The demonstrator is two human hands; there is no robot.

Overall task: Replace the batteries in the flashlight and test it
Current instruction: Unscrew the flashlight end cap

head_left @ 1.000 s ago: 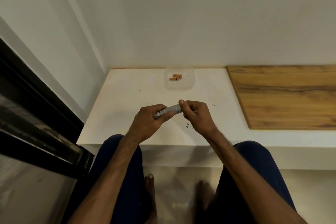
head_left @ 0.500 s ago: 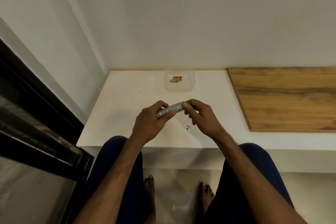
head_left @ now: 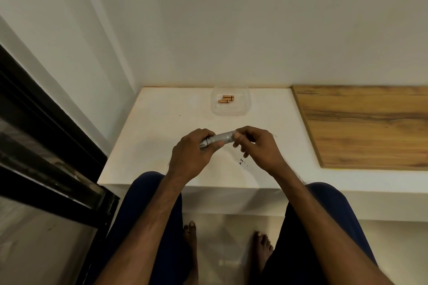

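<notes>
Hanging above the white table (head_left: 162, 122), the knurled silver metal flashlight (head_left: 220, 138) is gripped by the left hand (head_left: 192, 155) and pinched endwise by the right hand (head_left: 257, 148); once unscrewed, that end could be dropped.

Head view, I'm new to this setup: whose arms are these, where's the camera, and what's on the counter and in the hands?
No machine here: one camera sits on a person's head, looking forward and down, so both arms are the wearer's own. The left hand grips a silver flashlight around its body; the right hand pinches its other end. On the white counter beyond the hands stands a clear container with a few copper-coloured batteries lying in it. A wooden board lies to the right.
</notes>
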